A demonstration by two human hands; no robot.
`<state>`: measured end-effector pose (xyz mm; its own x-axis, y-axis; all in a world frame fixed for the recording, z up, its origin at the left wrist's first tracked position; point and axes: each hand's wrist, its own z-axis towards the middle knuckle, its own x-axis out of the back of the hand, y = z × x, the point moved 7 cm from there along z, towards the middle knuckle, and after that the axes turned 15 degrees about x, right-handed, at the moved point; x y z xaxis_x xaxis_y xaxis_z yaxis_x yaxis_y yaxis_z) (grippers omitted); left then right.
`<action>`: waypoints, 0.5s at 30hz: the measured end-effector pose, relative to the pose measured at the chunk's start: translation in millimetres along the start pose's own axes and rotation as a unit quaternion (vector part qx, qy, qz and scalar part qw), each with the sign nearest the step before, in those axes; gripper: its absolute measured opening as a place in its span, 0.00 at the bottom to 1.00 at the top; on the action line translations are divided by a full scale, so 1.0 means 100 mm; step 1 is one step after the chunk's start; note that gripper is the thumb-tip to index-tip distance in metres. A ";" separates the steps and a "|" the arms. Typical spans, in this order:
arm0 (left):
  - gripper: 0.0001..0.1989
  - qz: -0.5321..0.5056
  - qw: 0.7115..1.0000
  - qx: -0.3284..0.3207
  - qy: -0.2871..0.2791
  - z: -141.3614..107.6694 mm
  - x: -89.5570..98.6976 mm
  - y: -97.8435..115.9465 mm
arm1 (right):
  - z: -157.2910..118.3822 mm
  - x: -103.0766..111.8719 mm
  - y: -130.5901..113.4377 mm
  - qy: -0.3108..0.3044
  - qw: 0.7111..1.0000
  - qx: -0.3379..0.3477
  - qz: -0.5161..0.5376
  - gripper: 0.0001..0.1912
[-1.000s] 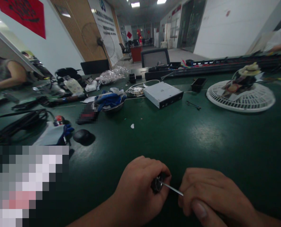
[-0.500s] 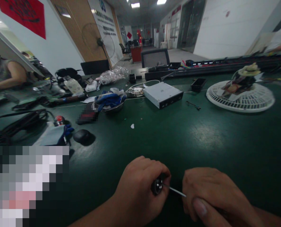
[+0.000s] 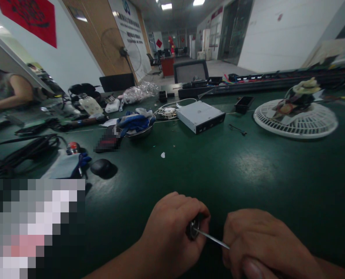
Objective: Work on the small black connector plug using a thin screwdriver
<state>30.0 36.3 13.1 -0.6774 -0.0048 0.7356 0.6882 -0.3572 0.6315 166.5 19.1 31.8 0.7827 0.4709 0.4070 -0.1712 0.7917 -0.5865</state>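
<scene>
Curled around a small, round, dark part with a shiny metal face (image 3: pixel 193 229) is my left hand (image 3: pixel 172 228); most of the part is hidden in the fingers. My right hand (image 3: pixel 256 240) is closed on a screwdriver (image 3: pixel 214 238). Only its thin metal shaft shows, as the palm covers the handle. The shaft slants up and left, and its tip meets the face of the round part. Both hands are low over the green table (image 3: pixel 189 174).
Ahead stand a grey disc drive (image 3: pixel 199 114) and a white fan grille (image 3: pixel 296 120) with a motor. A black mouse (image 3: pixel 101 167), a bowl with blue cloth (image 3: pixel 137 124) and cables (image 3: pixel 12 155) lie left. A person (image 3: pixel 15 89) sits at far left.
The right hand has turned and dropped slightly, and its thumb sits lower. More of the screwdriver's shaft shows across the face of the round part. The left hand has hardly moved.
</scene>
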 end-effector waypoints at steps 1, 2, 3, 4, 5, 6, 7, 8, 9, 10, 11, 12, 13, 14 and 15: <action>0.07 0.000 1.000 0.002 -0.002 0.00 0.00 -0.01 | -0.01 0.01 0.00 0.009 1.000 0.001 0.000 0.15; 0.07 -0.001 1.000 0.004 -0.006 0.00 -0.01 -0.01 | -0.01 0.02 0.00 0.014 1.000 0.005 0.002 0.15; 0.07 -0.002 1.000 0.006 -0.010 0.00 -0.02 -0.02 | -0.02 0.02 0.00 0.023 1.000 0.004 -0.003 0.14; 0.07 -0.002 1.000 0.008 -0.014 0.00 -0.02 -0.02 | -0.03 0.03 0.01 0.033 0.999 -0.002 -0.020 0.13; 0.07 -0.002 1.000 0.010 -0.018 0.01 -0.02 -0.02 | -0.04 0.03 0.01 0.041 0.998 -0.009 -0.043 0.12; 0.08 -0.001 1.000 0.013 -0.021 0.01 -0.03 -0.03 | -0.04 0.04 0.00 0.050 0.996 -0.014 -0.066 0.11; 0.08 0.000 1.000 0.016 -0.022 0.01 -0.03 -0.03 | -0.04 0.05 -0.01 0.061 0.994 -0.019 -0.089 0.10; 0.09 0.000 1.000 0.018 -0.023 0.01 -0.03 -0.03 | -0.04 0.06 -0.02 0.073 0.991 -0.027 -0.110 0.11; 0.09 0.000 1.000 0.020 -0.024 0.01 -0.03 -0.03 | -0.03 0.07 -0.03 0.078 0.989 -0.033 -0.123 0.11; 0.09 -0.001 0.999 0.021 -0.025 0.01 -0.03 -0.03 | -0.03 0.07 -0.04 0.077 0.988 -0.035 -0.128 0.12; 0.09 -0.003 0.999 0.021 -0.026 0.00 -0.03 -0.03 | -0.02 0.08 -0.04 0.079 0.987 -0.040 -0.132 0.12; 0.08 -0.005 0.999 0.021 -0.027 0.00 -0.03 -0.03 | -0.02 0.08 -0.03 0.075 0.988 -0.042 -0.129 0.12; 0.08 -0.007 0.999 0.022 -0.026 -0.01 -0.03 -0.03 | -0.01 0.08 -0.02 0.064 0.990 -0.046 -0.120 0.12; 0.08 -0.008 0.999 0.022 -0.023 -0.01 -0.02 -0.02 | -0.01 0.07 0.00 0.048 0.992 -0.049 -0.106 0.12; 0.08 -0.008 1.000 0.022 -0.019 -0.01 -0.01 -0.02 | 0.00 0.06 0.00 0.035 0.995 -0.042 -0.086 0.13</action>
<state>29.4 36.4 10.5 -0.6781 0.0362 0.7341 0.6891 -0.3160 0.6521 170.9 22.3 34.4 0.8361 0.3011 0.4586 0.0167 0.8216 -0.5698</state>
